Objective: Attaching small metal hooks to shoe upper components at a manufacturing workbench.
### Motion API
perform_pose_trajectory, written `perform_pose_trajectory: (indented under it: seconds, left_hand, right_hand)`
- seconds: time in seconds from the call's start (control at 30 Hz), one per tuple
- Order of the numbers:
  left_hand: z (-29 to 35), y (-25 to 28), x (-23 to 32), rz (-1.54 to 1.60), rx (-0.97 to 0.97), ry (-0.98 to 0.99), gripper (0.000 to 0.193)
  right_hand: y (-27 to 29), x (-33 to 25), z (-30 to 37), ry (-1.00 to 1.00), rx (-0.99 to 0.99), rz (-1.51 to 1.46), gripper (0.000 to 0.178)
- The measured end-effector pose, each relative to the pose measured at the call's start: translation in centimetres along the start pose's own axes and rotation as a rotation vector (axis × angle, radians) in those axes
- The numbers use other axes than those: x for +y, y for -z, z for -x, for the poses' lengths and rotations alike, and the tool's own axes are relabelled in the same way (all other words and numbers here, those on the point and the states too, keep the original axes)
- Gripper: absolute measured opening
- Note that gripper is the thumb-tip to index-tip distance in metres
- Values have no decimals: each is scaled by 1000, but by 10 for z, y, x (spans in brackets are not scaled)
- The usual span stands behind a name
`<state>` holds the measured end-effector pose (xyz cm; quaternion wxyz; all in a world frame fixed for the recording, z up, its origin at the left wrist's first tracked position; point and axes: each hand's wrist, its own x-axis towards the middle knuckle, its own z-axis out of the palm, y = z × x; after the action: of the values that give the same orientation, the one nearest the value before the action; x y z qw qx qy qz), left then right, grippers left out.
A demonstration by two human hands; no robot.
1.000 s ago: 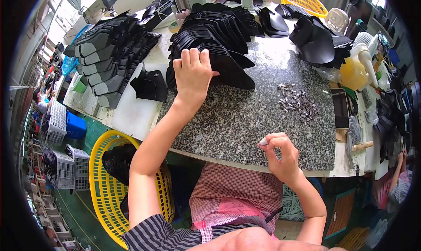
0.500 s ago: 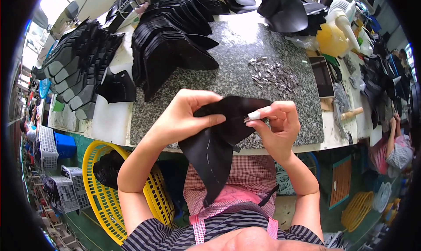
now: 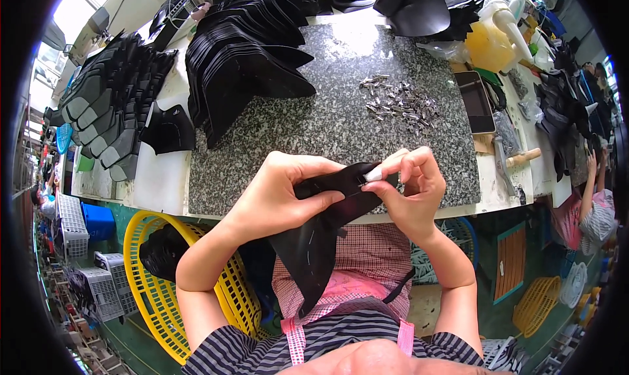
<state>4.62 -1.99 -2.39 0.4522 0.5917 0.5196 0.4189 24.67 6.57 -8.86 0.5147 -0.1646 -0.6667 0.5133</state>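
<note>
Mid-frame, left hand (image 3: pixel 278 195) still clamps the black piece (image 3: pixel 308 247) while right hand (image 3: pixel 416 195) now pinches its edge, so fastening's probably underway.

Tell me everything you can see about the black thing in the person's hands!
The black piece is thin and looks like leather or something similar. It is bent near the top, with a line of short pale dashes on its lower part, which hangs down to a narrow tip in front of the checked apron. The left hand grips its upper left; the right hand pinches its upper right edge.
</note>
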Motion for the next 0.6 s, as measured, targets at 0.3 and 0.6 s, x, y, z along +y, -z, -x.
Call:
perform_pose_trajectory:
  seconds: [0.3, 0.6]
  left_hand:
    - [3, -14, 4, -320, 64, -217, 28]
    - [7, -30, 0, -677, 267, -390, 18]
  right_hand:
    - [-1, 8, 4, 14, -45, 7, 51]
    - [7, 13, 6, 421, -66, 155, 49]
